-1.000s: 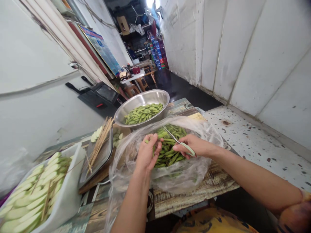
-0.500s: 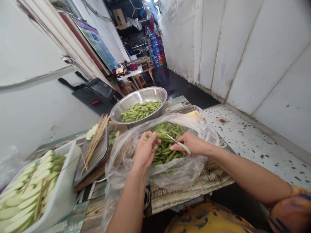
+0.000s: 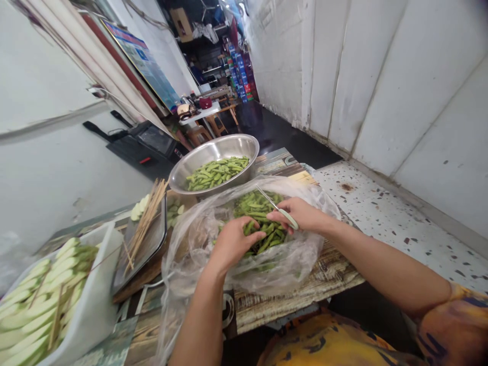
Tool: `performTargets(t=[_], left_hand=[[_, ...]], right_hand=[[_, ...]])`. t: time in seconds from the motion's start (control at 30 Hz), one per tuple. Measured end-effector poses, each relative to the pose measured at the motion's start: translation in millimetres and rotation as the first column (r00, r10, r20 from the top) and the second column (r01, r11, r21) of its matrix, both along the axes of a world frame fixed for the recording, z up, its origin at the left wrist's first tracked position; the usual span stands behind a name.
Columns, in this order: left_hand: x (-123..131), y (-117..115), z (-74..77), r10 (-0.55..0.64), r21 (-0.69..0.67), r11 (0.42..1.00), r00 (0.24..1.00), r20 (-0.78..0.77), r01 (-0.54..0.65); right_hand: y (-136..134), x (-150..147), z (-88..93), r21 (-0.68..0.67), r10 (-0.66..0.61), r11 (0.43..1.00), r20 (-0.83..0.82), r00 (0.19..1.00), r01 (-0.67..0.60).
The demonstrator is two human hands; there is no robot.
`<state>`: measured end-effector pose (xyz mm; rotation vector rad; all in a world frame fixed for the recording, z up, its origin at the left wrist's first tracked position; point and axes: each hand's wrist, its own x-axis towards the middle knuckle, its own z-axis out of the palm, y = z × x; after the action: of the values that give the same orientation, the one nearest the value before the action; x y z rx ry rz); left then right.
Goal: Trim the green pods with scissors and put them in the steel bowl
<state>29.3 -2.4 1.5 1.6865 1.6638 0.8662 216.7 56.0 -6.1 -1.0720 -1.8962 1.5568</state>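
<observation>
In the clear plastic bag (image 3: 198, 254) lies a heap of green edamame pods (image 3: 272, 239). My left hand (image 3: 236, 241) is down at the left side of this heap, thumb and fingers parted around some pods; the fingertips are partly hidden among them. Small scissors (image 3: 287, 218) with a pale green handle are held in my right hand (image 3: 299, 213), over the right part of the heap. Their metal blades point up and left, with nothing visible between them. Behind the bag, a steel bowl (image 3: 177, 175) holds more pods (image 3: 217, 173).
At the left stands a white tub (image 3: 101, 269) of skewered pale green slices (image 3: 34, 315). A metal tray (image 3: 152, 239) with wooden skewers (image 3: 147, 218) sits between tub and bag. The patterned table (image 3: 297, 297) ends near my body. A white panelled wall (image 3: 366, 76) runs along the right.
My left hand has moved down into the heap, and the pod it held beside the scissors is no longer seen there. The scissors stay in my right hand, slightly shifted left.
</observation>
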Motion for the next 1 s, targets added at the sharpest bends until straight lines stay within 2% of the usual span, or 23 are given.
performTargets(t=[0.07,0.13,0.23,0.3,0.37,0.47,0.6,0.67,0.77,0.87,1.0], left_hand=[[-1.1,-0.2,-1.9,-0.06,0.024,0.998,0.99,-0.128,0.063],[-3.1,0.1,-1.7,-0.078,0.055,0.995,0.987,-0.139,0.087],[-7.8,0.8,1.1,0.006,0.097,0.995,1.0,0.005,-0.006],[-10.9,1.1,2.8,0.107,0.067,0.991,0.985,0.133,-0.117],[-12.5,1.2,3.5,0.164,0.015,0.985,0.966,0.2,-0.171],[-11.1,1.2,3.5,0.177,-0.009,0.984,0.964,0.197,-0.179],[-6.9,0.4,4.0,0.144,-0.002,0.989,0.966,0.217,-0.147],[-6.1,0.1,4.3,0.125,-0.023,0.992,0.967,0.222,-0.123],[-7.6,1.2,3.2,0.14,-0.097,0.988,0.963,0.232,-0.121],[-10.0,4.1,1.7,0.205,-0.15,0.976,0.9,0.386,-0.158],[-10.7,7.9,3.0,0.244,-0.203,0.969,0.706,0.665,-0.143]], right_hand=[[0.6,-0.1,-2.3,-0.007,0.015,1.0,-0.004,1.0,-0.015],[0.1,0.1,-1.7,-0.021,0.031,0.999,0.005,1.0,-0.031],[-2.4,1.0,2.2,-0.025,0.076,0.997,0.03,0.997,-0.076],[-4.3,1.7,4.4,-0.025,0.127,0.992,0.059,0.99,-0.125],[-5.6,2.2,4.6,-0.009,0.178,0.984,0.099,0.979,-0.178],[-6.4,1.9,2.2,0.073,0.206,0.973,0.159,0.965,-0.22],[-7.9,0.5,-0.3,0.157,0.174,0.966,0.203,0.964,-0.207],[-9.0,0.0,-0.7,0.15,0.163,0.969,0.201,0.966,-0.195],[-9.9,-0.6,-1.5,0.071,0.157,0.983,0.163,0.974,-0.17],[-9.3,-1.1,-1.9,0.008,0.149,0.989,0.095,0.984,-0.151],[-8.6,-1.7,-0.8,-0.056,0.169,0.984,0.002,0.986,-0.168]])
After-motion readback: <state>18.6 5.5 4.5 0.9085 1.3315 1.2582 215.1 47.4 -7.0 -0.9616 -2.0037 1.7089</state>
